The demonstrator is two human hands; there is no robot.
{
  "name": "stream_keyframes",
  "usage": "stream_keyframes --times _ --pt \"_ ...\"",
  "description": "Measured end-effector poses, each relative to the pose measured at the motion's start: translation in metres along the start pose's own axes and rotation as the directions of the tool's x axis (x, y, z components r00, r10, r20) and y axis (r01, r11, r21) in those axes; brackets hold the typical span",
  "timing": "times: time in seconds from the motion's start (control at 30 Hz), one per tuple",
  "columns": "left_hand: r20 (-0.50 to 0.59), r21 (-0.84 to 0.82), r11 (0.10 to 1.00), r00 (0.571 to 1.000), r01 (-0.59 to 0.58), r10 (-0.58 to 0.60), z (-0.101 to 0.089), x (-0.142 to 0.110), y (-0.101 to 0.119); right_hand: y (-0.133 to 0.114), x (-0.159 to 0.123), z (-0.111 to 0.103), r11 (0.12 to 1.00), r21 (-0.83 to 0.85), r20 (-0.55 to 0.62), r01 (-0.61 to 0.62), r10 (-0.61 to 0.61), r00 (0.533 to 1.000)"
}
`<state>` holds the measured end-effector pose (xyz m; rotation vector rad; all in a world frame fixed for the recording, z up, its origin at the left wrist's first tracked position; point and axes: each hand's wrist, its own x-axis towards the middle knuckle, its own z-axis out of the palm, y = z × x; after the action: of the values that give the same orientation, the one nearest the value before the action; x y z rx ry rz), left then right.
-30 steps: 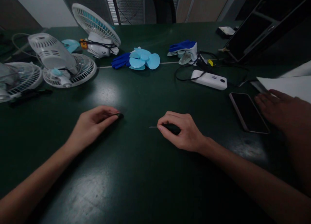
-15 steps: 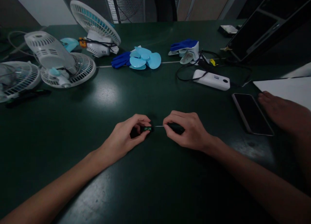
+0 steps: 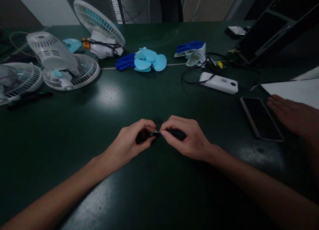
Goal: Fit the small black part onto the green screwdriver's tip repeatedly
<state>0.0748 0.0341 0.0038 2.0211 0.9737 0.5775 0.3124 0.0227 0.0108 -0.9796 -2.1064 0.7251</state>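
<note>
My left hand pinches a small dark part with a green face between thumb and fingers, low over the dark green table. Its kind is too small to tell. My right hand is closed round the black handle of a screwdriver, whose thin metal shaft points left. The shaft's end lies at the green face of the small part; whether it touches cannot be made out. The two hands are close together, fingertips nearly meeting.
Several white fans stand at the left. Blue gloves, a light-blue fan blade, another glove and a white power bank lie beyond. At right are a phone and another person's hand beside white paper.
My right hand has moved left with the screwdriver, bringing its shaft up to the small part. My left hand has barely shifted and keeps its pinch.
</note>
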Motion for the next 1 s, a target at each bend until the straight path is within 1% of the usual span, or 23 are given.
stream_keyframes --times 0.07,0.13,0.27,0.4,0.47,0.57,0.63,0.67,0.73,0.83,0.9,1.0 --pt "0.005 0.029 1.0 1.0 -0.009 0.009 -0.001 -0.001 0.001 0.0 0.0 -0.001 1.0 0.0 0.0 -0.008 0.008 1.0" --pt "0.019 0.069 0.997 1.0 -0.026 0.024 -0.002 -0.001 0.001 0.003 -0.002 -0.005 0.999 -0.035 0.001 -0.011 0.011 1.0" --pt "0.02 0.107 0.994 1.0 -0.025 0.023 -0.003 -0.001 0.001 0.011 -0.007 -0.01 0.988 -0.154 0.045 0.03 -0.024 0.999" --pt "-0.008 0.1 0.995 1.0 -0.023 0.024 -0.001 -0.001 0.0 0.008 -0.006 -0.006 0.965 -0.258 0.087 0.04 -0.017 0.996" --pt "-0.01 0.08 0.996 0.999 -0.032 0.033 0.0 0.0 0.0 0.001 -0.003 0.0 0.975 -0.219 0.081 0.032 -0.014 0.997" --pt "-0.008 0.061 0.997 0.999 -0.046 0.047 -0.001 0.0 -0.001 -0.007 0.001 0.005 0.999 -0.035 0.063 0.029 -0.026 0.998" --pt "-0.01 0.074 0.996 0.999 -0.045 0.045 -0.001 0.0 -0.001 -0.008 0.002 0.005 0.999 0.026 0.041 0.019 -0.02 0.999" --pt "-0.011 0.086 0.995 0.999 -0.044 0.045 -0.001 -0.001 -0.001 -0.006 0.002 0.004 1.0 0.021 0.03 0.013 -0.013 0.999" --pt "-0.013 0.112 0.993 0.999 -0.047 0.049 -0.001 -0.001 -0.001 -0.002 0.0 0.001 0.999 -0.042 0.023 0.002 -0.001 1.0" --pt "-0.023 0.121 0.991 0.998 -0.056 0.059 -0.001 0.0 -0.001 0.004 -0.003 0.0 0.982 -0.189 0.072 0.014 0.0 0.997" --pt "-0.026 0.118 0.991 0.998 -0.059 0.063 -0.001 0.0 0.0 0.004 -0.003 0.002 0.967 -0.253 0.099 0.023 0.002 0.995" --pt "-0.021 0.126 0.99 0.998 -0.063 0.066 -0.002 0.0 0.0 0.001 0.0 0.007 0.974 -0.222 0.118 0.04 -0.014 0.993"
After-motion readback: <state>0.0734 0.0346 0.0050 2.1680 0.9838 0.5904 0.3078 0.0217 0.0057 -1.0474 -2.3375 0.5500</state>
